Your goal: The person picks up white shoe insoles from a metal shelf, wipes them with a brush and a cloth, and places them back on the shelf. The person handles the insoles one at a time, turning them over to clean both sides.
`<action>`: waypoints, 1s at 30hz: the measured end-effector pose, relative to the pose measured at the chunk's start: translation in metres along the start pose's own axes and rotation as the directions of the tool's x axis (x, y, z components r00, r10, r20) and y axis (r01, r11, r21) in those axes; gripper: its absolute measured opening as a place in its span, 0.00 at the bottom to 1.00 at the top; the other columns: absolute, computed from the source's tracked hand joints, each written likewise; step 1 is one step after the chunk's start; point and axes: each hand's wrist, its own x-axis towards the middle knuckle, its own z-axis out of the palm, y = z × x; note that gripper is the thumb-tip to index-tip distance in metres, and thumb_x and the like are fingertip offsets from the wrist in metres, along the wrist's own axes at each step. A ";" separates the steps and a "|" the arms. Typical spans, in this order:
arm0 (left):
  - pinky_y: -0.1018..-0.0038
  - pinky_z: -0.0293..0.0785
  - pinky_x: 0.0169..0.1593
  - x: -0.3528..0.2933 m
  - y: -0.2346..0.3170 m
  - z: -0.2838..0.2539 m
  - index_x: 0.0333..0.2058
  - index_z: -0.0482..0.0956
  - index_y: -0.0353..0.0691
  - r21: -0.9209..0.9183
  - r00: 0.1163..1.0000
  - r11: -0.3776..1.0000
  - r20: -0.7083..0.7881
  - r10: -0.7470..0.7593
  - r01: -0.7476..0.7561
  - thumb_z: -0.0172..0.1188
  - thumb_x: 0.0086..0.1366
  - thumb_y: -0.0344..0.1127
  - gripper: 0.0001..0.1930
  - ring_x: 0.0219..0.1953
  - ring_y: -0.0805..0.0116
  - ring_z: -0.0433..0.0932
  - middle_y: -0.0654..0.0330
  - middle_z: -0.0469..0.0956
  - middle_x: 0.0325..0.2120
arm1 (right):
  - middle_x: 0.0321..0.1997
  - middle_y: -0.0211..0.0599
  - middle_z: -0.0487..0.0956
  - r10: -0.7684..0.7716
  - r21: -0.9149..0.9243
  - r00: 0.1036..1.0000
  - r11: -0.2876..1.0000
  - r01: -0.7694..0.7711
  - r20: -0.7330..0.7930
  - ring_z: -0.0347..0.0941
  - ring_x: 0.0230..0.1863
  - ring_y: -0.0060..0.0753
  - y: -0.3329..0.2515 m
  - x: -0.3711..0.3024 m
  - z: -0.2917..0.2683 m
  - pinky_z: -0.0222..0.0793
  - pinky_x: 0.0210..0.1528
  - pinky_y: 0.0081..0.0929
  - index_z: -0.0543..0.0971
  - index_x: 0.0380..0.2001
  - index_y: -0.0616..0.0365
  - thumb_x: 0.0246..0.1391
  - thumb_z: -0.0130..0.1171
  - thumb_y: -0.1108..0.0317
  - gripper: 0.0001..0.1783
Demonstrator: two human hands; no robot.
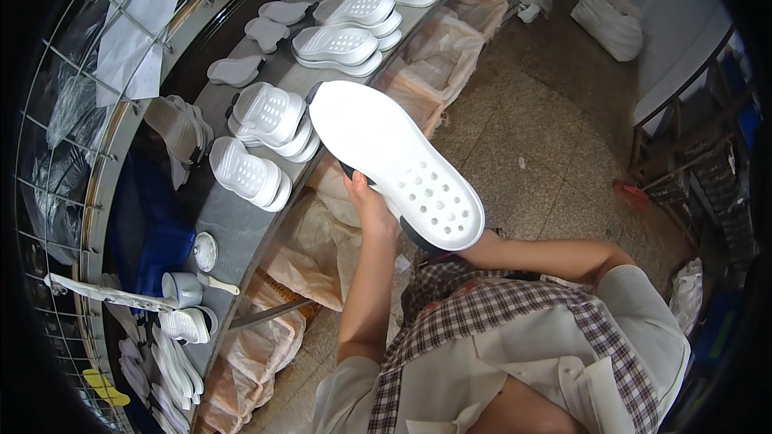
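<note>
A white shoe sole [370, 133] with black edge patches and round hollows at its heel end is held up in front of me, inner face showing. My left hand [374, 205] grips its side near the middle, the fingers partly hidden under it. At the heel end, my right hand [481, 247] is mostly behind the sole, so its fingers do not show. Left of the held sole, stacked white soles [273, 116] rest on a grey bench [213, 229].
More sole stacks [342, 44] and grey flat pieces [236, 70] lie farther along the bench. A mug [183, 289], a brush [219, 284] and a blue bin [149, 221] are at the left. Lined containers [422, 68] stand beside the bench; a white sack [609, 22] lies on the floor.
</note>
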 end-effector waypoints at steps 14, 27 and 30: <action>0.68 0.74 0.47 0.003 0.009 0.010 0.52 0.63 0.35 0.030 1.000 0.999 0.015 -0.021 0.021 0.43 0.67 0.43 0.21 0.45 0.64 0.75 0.56 0.71 0.43 | 0.36 0.32 0.78 0.311 0.613 0.898 0.656 -0.440 0.311 0.73 0.40 0.27 0.053 -0.049 -0.015 0.69 0.43 0.29 0.75 0.36 0.60 0.59 0.53 0.67 0.08; 0.65 0.74 0.49 -0.027 0.005 0.026 0.58 0.57 0.39 0.105 0.985 0.981 0.039 -0.170 0.165 0.45 0.65 0.35 0.23 0.50 0.60 0.73 0.53 0.68 0.50 | 0.29 0.27 0.75 0.006 0.323 0.659 0.875 0.360 -0.752 0.69 0.28 0.18 -0.066 0.027 -0.216 0.66 0.31 0.19 0.75 0.29 0.59 0.48 0.63 0.76 0.06; 0.65 0.75 0.49 -0.035 0.003 0.030 0.59 0.55 0.40 0.038 0.989 0.993 0.097 -0.114 0.111 0.45 0.65 0.34 0.24 0.50 0.59 0.73 0.52 0.68 0.50 | 0.26 0.32 0.75 -0.141 0.248 0.750 0.890 0.382 -0.646 0.70 0.27 0.23 -0.091 0.053 -0.212 0.65 0.29 0.21 0.76 0.24 0.60 0.45 0.65 0.75 0.06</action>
